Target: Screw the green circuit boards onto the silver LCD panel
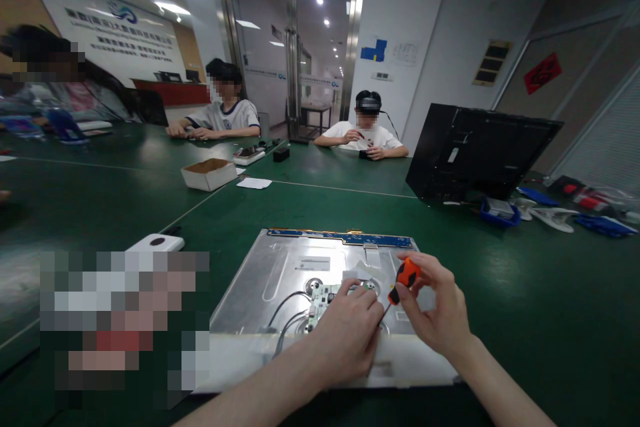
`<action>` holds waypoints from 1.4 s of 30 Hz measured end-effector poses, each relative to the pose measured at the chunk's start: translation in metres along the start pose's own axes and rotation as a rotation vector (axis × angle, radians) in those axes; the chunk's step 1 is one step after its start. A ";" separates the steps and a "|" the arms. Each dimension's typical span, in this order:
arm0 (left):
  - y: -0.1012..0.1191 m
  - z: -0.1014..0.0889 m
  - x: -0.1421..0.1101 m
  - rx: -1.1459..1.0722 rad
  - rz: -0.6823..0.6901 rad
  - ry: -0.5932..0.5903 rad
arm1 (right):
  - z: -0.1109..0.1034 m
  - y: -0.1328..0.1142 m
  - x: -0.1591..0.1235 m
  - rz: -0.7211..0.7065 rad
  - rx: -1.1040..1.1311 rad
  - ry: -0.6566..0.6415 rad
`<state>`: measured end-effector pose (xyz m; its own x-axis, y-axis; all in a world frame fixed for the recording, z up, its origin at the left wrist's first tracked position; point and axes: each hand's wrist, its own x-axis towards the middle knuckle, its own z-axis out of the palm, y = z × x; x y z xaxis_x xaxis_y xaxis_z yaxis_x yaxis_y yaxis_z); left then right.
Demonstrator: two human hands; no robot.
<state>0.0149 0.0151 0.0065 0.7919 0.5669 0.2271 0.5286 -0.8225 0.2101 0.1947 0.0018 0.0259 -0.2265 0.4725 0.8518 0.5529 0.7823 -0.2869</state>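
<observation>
A silver metal panel [280, 267], the back of a flat screen, lies on the green table in front of me. A small green circuit board [323, 297] with black cables sits on its middle. My left hand [345, 337] rests on the panel with fingers curled, pressing down beside the board. My right hand [435, 310] pinches the orange and black handle of a screwdriver [404, 278], whose shaft slants down towards the panel near my left fingers.
A black monitor shell [475, 150] stands at the right, with blue and white parts [550, 213] beside it. An open cardboard box [209, 173], a white paper [254, 183] and a white device [156, 242] lie on the table. Two people sit at the far side.
</observation>
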 end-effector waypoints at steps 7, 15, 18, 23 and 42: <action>0.001 -0.001 0.000 0.010 -0.007 0.004 | -0.001 0.001 -0.004 0.017 0.010 -0.027; 0.001 -0.001 0.000 0.008 -0.005 -0.002 | 0.003 0.004 -0.009 0.039 0.051 0.064; 0.001 -0.001 0.000 0.006 -0.001 -0.005 | 0.004 0.005 -0.010 0.047 0.049 0.074; 0.001 0.000 0.000 0.019 -0.003 0.002 | 0.001 0.003 -0.006 0.027 0.033 0.022; 0.000 0.002 0.000 -0.006 0.000 0.016 | 0.002 0.003 -0.006 0.021 0.007 0.053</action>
<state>0.0151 0.0149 0.0049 0.7865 0.5680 0.2425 0.5271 -0.8219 0.2158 0.1966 0.0021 0.0187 -0.1721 0.4669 0.8674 0.5513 0.7754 -0.3080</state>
